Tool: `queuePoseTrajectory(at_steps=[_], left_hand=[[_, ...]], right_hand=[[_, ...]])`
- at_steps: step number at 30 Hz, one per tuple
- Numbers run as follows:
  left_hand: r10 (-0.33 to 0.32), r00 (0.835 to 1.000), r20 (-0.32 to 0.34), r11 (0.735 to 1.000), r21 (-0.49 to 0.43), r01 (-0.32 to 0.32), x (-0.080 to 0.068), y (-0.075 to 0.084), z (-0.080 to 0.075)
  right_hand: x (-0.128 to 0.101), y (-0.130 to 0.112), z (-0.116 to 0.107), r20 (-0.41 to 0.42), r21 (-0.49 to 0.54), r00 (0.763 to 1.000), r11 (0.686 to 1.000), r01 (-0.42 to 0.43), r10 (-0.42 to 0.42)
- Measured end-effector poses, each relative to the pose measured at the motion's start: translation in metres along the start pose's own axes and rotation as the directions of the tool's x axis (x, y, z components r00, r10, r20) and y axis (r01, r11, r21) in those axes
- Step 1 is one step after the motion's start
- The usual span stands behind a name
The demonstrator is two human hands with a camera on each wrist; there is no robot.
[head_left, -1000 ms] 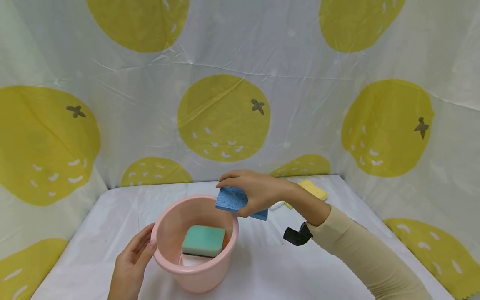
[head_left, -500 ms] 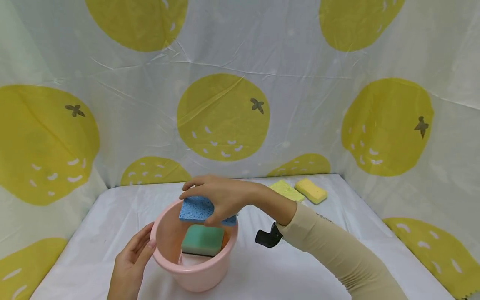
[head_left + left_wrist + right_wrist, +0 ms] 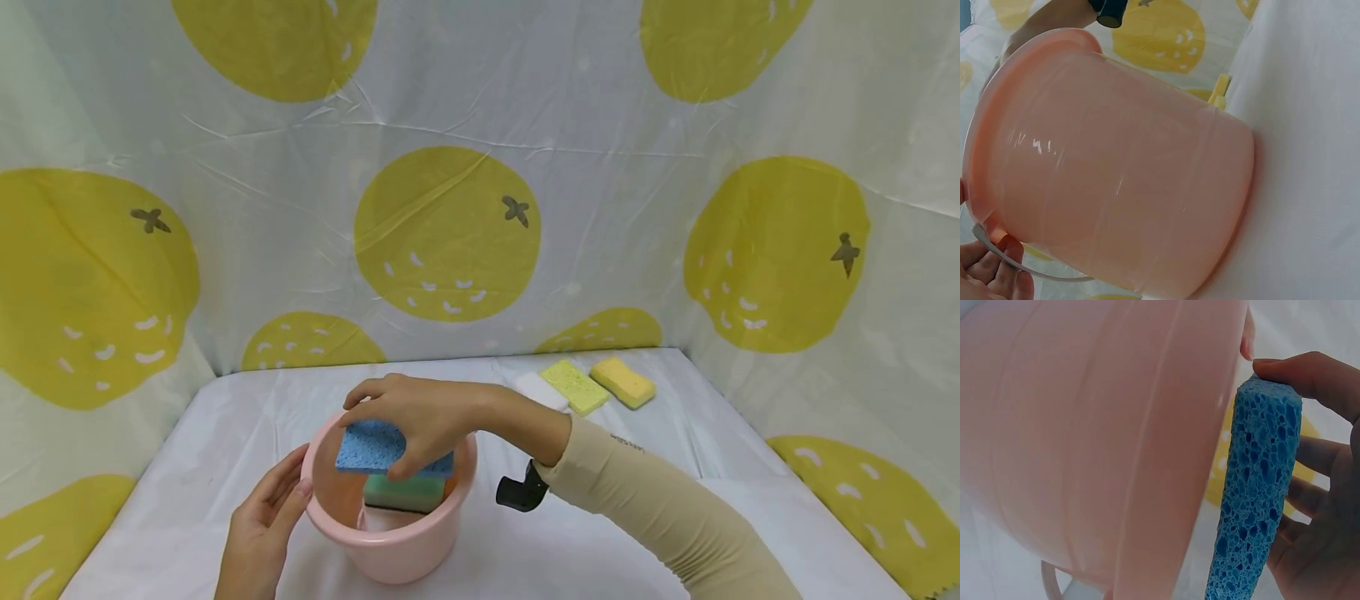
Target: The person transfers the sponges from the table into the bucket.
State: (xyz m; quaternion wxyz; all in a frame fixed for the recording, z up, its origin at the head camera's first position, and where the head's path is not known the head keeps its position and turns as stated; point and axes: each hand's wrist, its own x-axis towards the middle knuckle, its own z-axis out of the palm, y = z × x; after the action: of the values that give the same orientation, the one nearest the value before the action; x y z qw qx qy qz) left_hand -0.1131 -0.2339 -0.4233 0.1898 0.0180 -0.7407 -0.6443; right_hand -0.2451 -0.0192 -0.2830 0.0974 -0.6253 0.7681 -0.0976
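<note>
My right hand [image 3: 420, 417] grips a blue sponge [image 3: 367, 446] over the mouth of a pink bucket [image 3: 405, 554]. Close up in the right wrist view, the blue sponge [image 3: 1254, 487] is thick and full of pores, held between thumb and fingers beside the bucket's rim. Inside the bucket lies a green sponge [image 3: 405, 493] with a dark underside, partly covered by the blue one; something white [image 3: 382, 520] shows below it. At the bucket's left side, my left hand [image 3: 262, 521] holds the rim, thumb on the edge, fingers outside near the handle [image 3: 1041, 273].
Toward the back right of the white-covered table [image 3: 585, 517] lie a flat yellow-green sponge [image 3: 575, 387], a thicker yellow sponge [image 3: 622, 382] and a white piece [image 3: 538, 389]. Behind stands a curtain [image 3: 600, 233] with yellow fruit prints.
My right hand has carried the blue sponge leftward and down, from the bucket's right rim to over its opening. The left hand stays on the rim.
</note>
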Motion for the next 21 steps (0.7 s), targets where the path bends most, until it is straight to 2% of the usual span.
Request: queuePoseTrajectory(at_steps=[8, 15, 21], left_hand=[[-0.003, 1.000, 0.013, 1.000, -0.007, 0.003, 0.000, 0.000, -0.001], [0.000, 1.000, 0.018, 1.000, -0.012, 0.001, 0.000, 0.001, -0.001], [0.007, 1.000, 0.014, 1.000, 0.008, -0.007, -0.001, 0.001, -0.001]], right_hand=[[0.006, -0.003, 0.009, 0.035, -0.007, 0.999, 1.000, 0.006, -0.005], [0.011, -0.006, 0.014, 0.043, -0.089, 0.999, 0.996, 0.028, -0.025], [0.014, -0.007, 0.019, 0.059, -0.109, 0.997, 0.993, 0.052, -0.046]])
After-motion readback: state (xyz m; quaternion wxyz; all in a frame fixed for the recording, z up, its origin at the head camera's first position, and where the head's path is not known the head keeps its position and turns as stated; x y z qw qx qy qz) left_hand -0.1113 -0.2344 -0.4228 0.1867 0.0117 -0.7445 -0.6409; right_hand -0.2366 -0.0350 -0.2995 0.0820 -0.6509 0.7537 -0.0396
